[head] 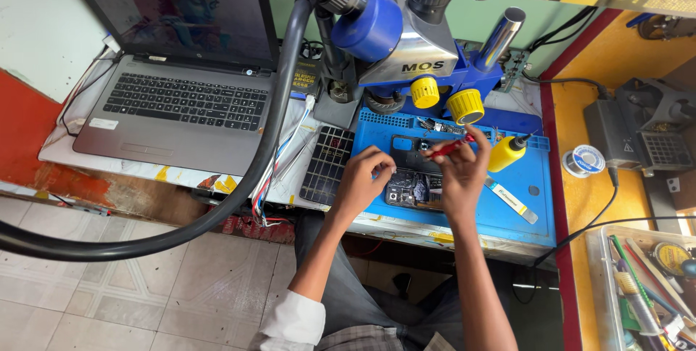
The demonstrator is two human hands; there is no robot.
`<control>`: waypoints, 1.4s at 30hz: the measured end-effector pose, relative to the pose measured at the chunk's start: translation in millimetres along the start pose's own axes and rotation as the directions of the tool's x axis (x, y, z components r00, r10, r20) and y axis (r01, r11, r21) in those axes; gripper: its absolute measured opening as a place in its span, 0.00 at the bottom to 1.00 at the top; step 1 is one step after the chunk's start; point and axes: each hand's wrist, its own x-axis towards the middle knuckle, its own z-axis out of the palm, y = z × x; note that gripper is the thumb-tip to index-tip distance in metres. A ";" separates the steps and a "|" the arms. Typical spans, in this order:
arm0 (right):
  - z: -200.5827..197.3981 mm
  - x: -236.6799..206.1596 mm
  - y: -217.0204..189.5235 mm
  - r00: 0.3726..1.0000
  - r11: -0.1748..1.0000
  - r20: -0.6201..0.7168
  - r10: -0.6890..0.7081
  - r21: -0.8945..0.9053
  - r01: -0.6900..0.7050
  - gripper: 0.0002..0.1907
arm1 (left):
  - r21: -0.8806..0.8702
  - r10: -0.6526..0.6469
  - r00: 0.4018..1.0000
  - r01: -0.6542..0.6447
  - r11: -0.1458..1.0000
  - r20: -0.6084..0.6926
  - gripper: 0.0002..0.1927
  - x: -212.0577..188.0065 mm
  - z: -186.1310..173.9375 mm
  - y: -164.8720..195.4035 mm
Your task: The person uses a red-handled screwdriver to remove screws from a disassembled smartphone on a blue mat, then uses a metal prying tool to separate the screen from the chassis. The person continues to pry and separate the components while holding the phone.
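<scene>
An opened phone (412, 190) with its insides showing lies on a blue work mat (533, 202). My left hand (362, 177) rests its fingers on the phone's left edge and steadies it. My right hand (460, 173) grips a red-handled screwdriver (448, 149), whose tip points left over the top of the phone. A blue and silver microscope (406, 39) with yellow knobs stands right behind the mat.
A grey laptop (181, 101) sits open at the left. A thick black hose (239, 177) curves across the front. A yellow bottle (505, 152), a flat metal tool (512, 201), a solder spool (583, 160) and a tool tray (645, 286) lie to the right.
</scene>
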 end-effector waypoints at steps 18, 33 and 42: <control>-130.6 -48.4 -43.3 0.958 0.981 -0.271 -0.089 -0.189 0.038 0.36 | 0.268 -0.019 0.999 0.005 0.963 0.048 0.04 17.2 58.1 21.3; -130.1 -47.6 -40.7 0.993 0.939 -0.070 -0.092 -0.337 0.063 0.33 | 0.165 -0.035 0.999 0.035 0.986 -0.001 0.06 13.3 69.1 13.9; -111.7 -46.1 -43.8 0.992 0.784 -0.024 -0.127 -0.615 0.085 0.27 | 0.144 -0.061 0.998 0.063 0.988 -0.017 0.06 8.0 59.2 8.8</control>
